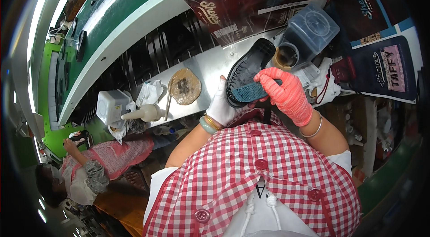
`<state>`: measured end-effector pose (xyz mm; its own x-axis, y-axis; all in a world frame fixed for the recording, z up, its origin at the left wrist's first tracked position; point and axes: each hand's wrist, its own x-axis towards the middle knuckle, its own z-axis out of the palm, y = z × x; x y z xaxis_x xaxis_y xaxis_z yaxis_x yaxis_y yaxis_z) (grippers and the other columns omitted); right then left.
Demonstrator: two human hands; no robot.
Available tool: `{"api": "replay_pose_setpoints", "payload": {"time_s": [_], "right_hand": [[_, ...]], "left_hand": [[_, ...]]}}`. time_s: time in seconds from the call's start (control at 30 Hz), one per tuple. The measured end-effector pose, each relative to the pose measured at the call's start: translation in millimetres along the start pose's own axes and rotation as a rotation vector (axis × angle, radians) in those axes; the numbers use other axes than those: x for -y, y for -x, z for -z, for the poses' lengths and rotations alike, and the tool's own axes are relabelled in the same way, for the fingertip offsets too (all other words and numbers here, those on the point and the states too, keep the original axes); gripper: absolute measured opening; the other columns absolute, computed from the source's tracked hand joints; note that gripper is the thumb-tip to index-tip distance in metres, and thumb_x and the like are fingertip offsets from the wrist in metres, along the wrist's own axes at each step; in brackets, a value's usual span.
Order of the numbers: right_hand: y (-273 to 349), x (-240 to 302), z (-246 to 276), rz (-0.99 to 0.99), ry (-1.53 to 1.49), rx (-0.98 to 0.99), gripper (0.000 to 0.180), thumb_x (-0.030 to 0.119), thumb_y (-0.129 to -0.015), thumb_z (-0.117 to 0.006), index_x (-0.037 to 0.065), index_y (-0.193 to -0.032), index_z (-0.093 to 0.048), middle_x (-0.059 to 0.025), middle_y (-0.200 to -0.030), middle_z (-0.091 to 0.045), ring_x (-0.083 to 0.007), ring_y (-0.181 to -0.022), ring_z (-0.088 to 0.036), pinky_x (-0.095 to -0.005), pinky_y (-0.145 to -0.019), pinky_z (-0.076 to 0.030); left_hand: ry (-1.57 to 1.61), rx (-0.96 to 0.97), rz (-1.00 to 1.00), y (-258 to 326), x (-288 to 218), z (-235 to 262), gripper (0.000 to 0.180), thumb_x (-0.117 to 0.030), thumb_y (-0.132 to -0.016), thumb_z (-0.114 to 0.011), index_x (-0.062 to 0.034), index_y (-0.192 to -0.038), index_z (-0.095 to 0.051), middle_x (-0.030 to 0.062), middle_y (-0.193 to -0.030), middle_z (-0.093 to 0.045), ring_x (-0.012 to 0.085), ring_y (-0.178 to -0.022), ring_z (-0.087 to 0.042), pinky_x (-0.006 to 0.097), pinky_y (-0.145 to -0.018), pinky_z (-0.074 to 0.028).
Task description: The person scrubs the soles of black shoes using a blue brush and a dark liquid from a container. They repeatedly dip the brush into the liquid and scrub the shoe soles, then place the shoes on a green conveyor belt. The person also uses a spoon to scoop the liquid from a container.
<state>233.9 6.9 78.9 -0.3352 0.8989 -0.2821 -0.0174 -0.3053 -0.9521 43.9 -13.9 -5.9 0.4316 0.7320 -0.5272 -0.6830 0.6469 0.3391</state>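
A black shoe sole [252, 64] is tilted up in front of me with its hollow inner side facing up. My left hand [220, 105], in a white glove, is closed on its near left edge. In a coral knitted glove, my right hand [286, 96] grips the dark handle of a brush with teal bristles [251, 92]. The bristles lie against the near end of the sole's inside. My right fingertips partly hide the handle. Just beyond the right hand, a small cup with a brown-stained rim [286, 55] stands near the sole.
A clear plastic box [313, 29] stands behind the cup. Left on the metal ledge [210, 69] lie a plastic-wrapped round pad [185, 85], a stick [168, 99], a squeeze bottle [144, 113] and a white container [111, 106]. Beyond runs a green conveyor [114, 0]. Another person [112, 158] works at left.
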Motion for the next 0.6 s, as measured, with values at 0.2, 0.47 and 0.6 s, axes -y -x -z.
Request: {"api": "replay_pose_setpoints", "payload": {"time_s": [0.2,0.47,0.6], "right_hand": [[-14.9,6.4,-0.4,-0.036,0.130,0.157,0.026,0.020,-0.093,-0.053,-0.001,-0.103,-0.062,-0.0072,-0.093,-0.064,-0.0100,-0.075,-0.061,-0.0229,-0.062,-0.052],[-51.1,-2.3,-18.0,-0.217,0.170,0.297,0.033,0.029,-0.090,-0.054,0.001,-0.104,-0.061,-0.0039,-0.085,-0.063,-0.0081,-0.058,-0.059,-0.0199,-0.047,-0.042],[-76.4,-26.9,-38.8,-0.221,0.168,0.343,0.035,0.031,-0.089,-0.056,0.000,-0.105,-0.061,-0.0046,-0.077,-0.063,-0.0086,-0.054,-0.058,-0.0204,-0.045,-0.041]], "left_hand": [[-0.017,0.005,0.099,-2.0,-8.1,13.1,0.072,-0.068,-0.088,-0.026,-0.0097,-0.123,-0.048,0.0165,-0.097,-0.063,0.0305,-0.074,-0.064,0.036,-0.059,-0.056],[-0.060,0.097,0.222,-7.6,-26.3,53.0,0.060,-0.062,-0.091,-0.029,-0.0141,-0.121,-0.049,0.0157,-0.095,-0.064,0.0302,-0.059,-0.063,0.034,-0.041,-0.050],[-0.100,0.027,0.284,-13.5,-42.5,91.8,0.055,-0.056,-0.094,-0.030,-0.0124,-0.122,-0.048,0.0140,-0.096,-0.064,0.0257,-0.061,-0.064,0.032,-0.041,-0.051]]}}
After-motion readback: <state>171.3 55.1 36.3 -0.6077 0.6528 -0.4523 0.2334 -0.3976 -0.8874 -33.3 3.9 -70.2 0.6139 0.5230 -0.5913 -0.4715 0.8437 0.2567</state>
